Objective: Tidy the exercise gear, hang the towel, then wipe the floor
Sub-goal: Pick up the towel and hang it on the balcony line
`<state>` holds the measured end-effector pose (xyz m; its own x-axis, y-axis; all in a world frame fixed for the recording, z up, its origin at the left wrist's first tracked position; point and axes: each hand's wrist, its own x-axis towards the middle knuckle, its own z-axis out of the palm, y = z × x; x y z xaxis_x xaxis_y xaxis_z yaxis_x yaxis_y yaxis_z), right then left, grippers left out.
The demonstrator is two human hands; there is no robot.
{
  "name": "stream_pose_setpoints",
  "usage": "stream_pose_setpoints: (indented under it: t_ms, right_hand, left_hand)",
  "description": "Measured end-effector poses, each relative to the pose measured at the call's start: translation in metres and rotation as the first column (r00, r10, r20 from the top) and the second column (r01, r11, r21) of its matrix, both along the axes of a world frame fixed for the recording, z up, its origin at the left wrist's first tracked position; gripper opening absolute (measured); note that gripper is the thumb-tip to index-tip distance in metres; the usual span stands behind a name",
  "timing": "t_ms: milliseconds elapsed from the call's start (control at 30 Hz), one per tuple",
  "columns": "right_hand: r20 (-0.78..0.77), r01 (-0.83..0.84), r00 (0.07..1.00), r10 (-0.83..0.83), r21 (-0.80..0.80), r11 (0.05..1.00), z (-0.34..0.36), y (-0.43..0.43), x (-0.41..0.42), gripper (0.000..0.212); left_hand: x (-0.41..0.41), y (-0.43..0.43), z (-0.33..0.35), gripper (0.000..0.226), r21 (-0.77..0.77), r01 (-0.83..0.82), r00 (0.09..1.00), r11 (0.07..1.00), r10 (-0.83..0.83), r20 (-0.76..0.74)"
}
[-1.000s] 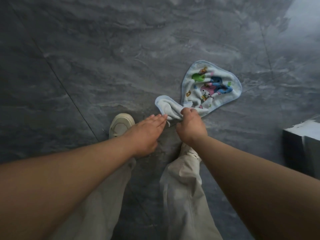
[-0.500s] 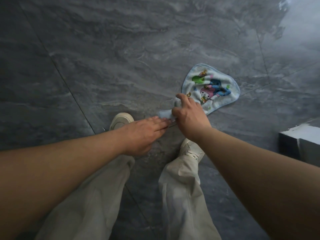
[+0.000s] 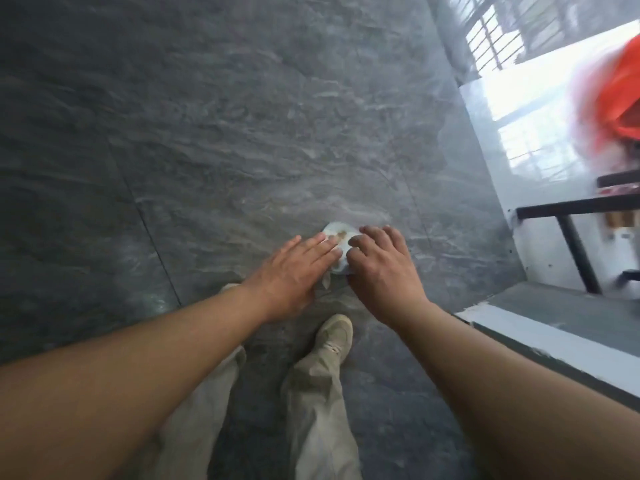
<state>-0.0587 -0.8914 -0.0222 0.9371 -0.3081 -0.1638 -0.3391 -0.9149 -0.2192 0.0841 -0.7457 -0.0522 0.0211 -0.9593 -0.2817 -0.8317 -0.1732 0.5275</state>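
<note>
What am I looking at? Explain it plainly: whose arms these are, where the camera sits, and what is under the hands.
No machine here: a person wears one camera on the head, looking down, so the arms are their own. Both hands meet on a small cloth, bunched on the grey stone floor. The left hand presses it with straight fingers; the right hand curls its fingers over it. Below are their trousers and a shoe. A pale ledge lies at right.
</note>
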Motion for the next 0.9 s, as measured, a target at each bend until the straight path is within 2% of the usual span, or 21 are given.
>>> stream_pose_setpoints:
  t_ms: [133, 267, 300, 433, 600, 800, 900]
  right_hand:
    - [0.071, 0.028, 0.997, -0.024, -0.051, 0.998, 0.111, -0.023, 0.015, 0.023]
    - [0.098, 0.081, 0.992, -0.075, -0.055, 0.995, 0.23, -0.039, 0.03, 0.019]
    - [0.099, 0.112, 0.989, -0.107, -0.048, 0.993, 0.26, -0.04, 0.033, 0.018]
    - [0.162, 0.227, 0.963, -0.217, -0.046, 0.973, 0.374, -0.039, 0.047, 0.015]
    - [0.26, 0.337, 0.92, -0.294, -0.139, 0.931, 0.495, -0.039, 0.062, 0.016]
    - [0.397, 0.406, 0.869, -0.296, -0.23, 0.884, 0.581, -0.065, 0.079, 0.032]
    - [0.491, 0.458, 0.818, -0.299, -0.243, 0.855, 0.606, -0.083, 0.084, 0.03]
  left_hand:
    - [0.014, -0.033, 0.095, 0.071, -0.164, -0.037, 0.999, 0.986, 0.036, -0.007]
    - [0.041, -0.05, 0.199, 0.036, -0.299, -0.095, 0.995, 0.95, 0.096, -0.013]
    - [0.047, -0.054, 0.226, 0.034, -0.321, -0.099, 0.995, 0.942, 0.101, -0.01]
    - [0.072, -0.066, 0.33, 0.036, -0.41, -0.048, 0.996, 0.911, 0.075, 0.05]
    - [0.113, -0.088, 0.455, 0.036, -0.602, 0.073, 0.977, 0.795, 0.065, 0.204]
    - [0.156, -0.121, 0.561, 0.051, -0.686, 0.246, 0.92, 0.685, 0.058, 0.388]
    - [0.167, -0.142, 0.597, 0.053, -0.693, 0.271, 0.897, 0.668, 0.085, 0.433]
